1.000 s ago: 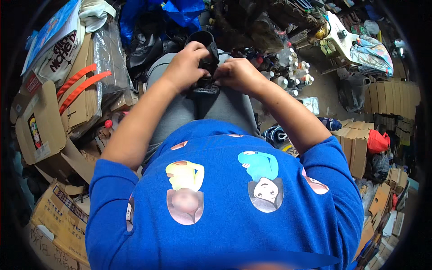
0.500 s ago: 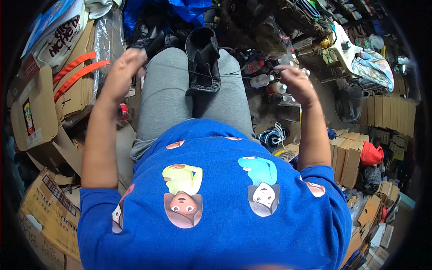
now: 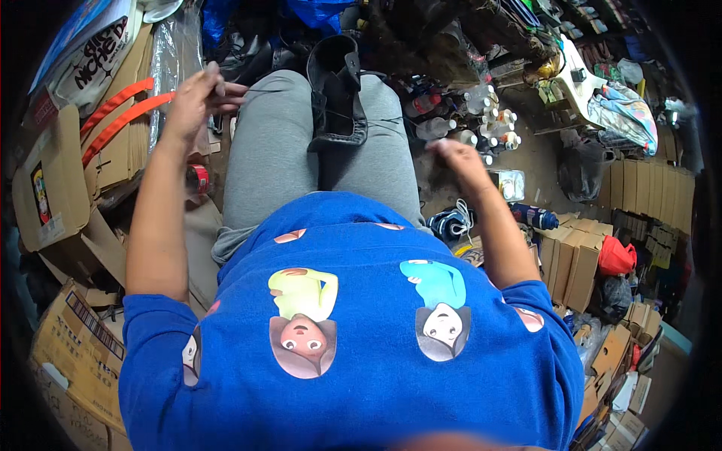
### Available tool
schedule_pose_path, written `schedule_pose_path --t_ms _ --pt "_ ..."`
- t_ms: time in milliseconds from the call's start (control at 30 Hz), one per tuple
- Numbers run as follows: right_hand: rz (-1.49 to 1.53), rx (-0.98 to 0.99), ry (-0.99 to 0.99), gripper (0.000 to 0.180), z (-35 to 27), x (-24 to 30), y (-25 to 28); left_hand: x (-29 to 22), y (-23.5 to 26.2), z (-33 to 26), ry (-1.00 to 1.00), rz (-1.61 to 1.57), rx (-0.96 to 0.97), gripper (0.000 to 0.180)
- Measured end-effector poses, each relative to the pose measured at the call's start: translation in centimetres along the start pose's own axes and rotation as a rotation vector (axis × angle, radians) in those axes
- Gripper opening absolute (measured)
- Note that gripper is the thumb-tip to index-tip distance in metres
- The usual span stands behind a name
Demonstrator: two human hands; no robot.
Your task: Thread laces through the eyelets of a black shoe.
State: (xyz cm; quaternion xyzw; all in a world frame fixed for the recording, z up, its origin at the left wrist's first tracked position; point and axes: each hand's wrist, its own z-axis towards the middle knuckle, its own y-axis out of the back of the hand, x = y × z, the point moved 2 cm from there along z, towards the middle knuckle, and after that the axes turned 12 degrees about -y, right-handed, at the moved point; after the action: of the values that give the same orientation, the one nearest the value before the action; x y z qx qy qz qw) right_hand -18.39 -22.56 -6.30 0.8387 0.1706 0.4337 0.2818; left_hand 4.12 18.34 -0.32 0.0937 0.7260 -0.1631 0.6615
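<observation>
A black leather boot (image 3: 340, 128), its shaft gaping toward me, rests between my knees on grey trousers (image 3: 274, 143). Thin dark thread (image 3: 385, 120) runs over the right thigh beside it. Left of the left knee, my left hand (image 3: 194, 101) is raised with its fingers apart, and I see nothing in it. My right hand (image 3: 460, 161) hovers off the right thigh with its fingers closed in a pinch. What they hold, if anything, is too small and blurred to make out. Neither hand touches the boot.
Flattened cardboard (image 3: 53, 177) and orange strips (image 3: 124, 120) lie at left. Several plastic bottles (image 3: 436, 128) stand beyond my right hand, and a laced shoe (image 3: 451, 223) sits by my right hip. Stacked cardboard (image 3: 568, 255) and a white chair (image 3: 579, 83) are at right.
My right hand has come inward and down toward the right thigh. The left hand has shifted slightly left, and its fingers have spread. Thread stretched out beside the boot now hangs looser.
</observation>
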Motion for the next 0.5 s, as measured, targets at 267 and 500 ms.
schedule_pose_path --t_ms 267,500 --pt "0.074 -0.236 0.378 0.035 1.0 11.2 3.0 -1.8 -11.0 -5.9 -0.712 0.816 0.553 0.042" --pt "-0.589 0.238 0.608 0.022 1.1 18.7 -2.0 0.7 -13.6 -6.6 -0.725 0.914 0.609 0.029"
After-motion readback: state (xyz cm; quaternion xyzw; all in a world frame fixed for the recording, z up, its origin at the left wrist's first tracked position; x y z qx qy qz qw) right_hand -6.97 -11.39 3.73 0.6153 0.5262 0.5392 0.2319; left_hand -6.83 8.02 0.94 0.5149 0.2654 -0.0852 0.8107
